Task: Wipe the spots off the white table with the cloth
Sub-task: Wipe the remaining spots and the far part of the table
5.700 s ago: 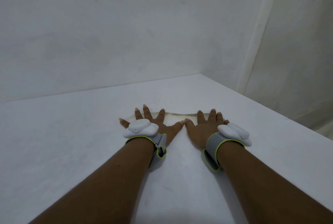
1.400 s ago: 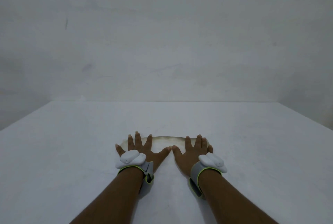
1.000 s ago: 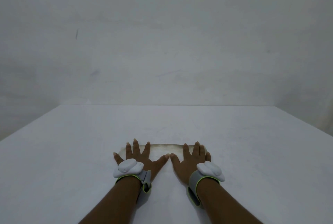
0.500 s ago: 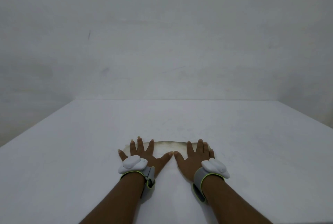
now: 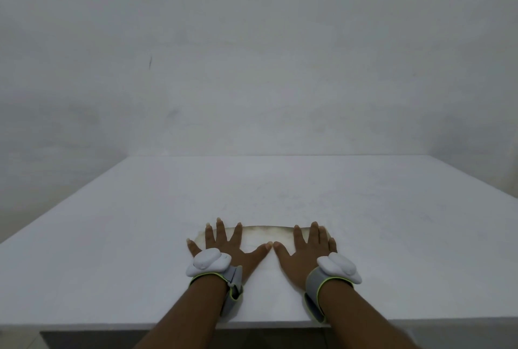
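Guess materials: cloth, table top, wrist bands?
Cloth: thin, limp fabric, off-white with brownish staining along its far edge; lies flat under both hands.
Table: smooth matte white top, likely laminate or painted board; faint scuffs, no grain.
Wrist bands: grey fabric strap with lime edging, carrying glossy white pods, probably plastic.

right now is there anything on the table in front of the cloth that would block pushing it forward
Nothing visible does. Both the left hand and right hand lie flat with fingers spread on the cloth, and the white table beyond it shows only faint smudges up to the far edge.
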### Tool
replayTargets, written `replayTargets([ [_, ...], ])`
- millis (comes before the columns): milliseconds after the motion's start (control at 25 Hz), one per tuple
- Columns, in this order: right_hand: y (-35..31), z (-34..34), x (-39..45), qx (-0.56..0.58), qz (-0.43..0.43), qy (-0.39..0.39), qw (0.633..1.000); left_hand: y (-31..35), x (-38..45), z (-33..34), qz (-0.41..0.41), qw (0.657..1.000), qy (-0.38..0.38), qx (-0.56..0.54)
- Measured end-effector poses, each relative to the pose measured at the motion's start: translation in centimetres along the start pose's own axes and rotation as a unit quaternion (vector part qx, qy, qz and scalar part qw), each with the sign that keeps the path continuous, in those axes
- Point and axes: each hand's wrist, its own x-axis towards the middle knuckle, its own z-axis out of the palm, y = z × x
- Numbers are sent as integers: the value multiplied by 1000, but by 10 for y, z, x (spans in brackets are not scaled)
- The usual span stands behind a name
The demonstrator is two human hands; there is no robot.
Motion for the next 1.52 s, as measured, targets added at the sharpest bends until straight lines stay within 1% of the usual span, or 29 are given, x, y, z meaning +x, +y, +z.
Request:
replayTargets([
  [400,2,-1,-22,0,3,10,1000,-5,-16,9,-1,1000,31,3],
  [920,4,-8,-33,-8,6,-6,1000,-3,-21,12,-3,999,51,12],
  [1440,4,-16,-39,-11,5,-35,999,0,-34,-3,1,1000,7,26],
  [1520,4,-20,-39,-15,8,-40,999,1,-33,-2,-2,1000,15,27],
])
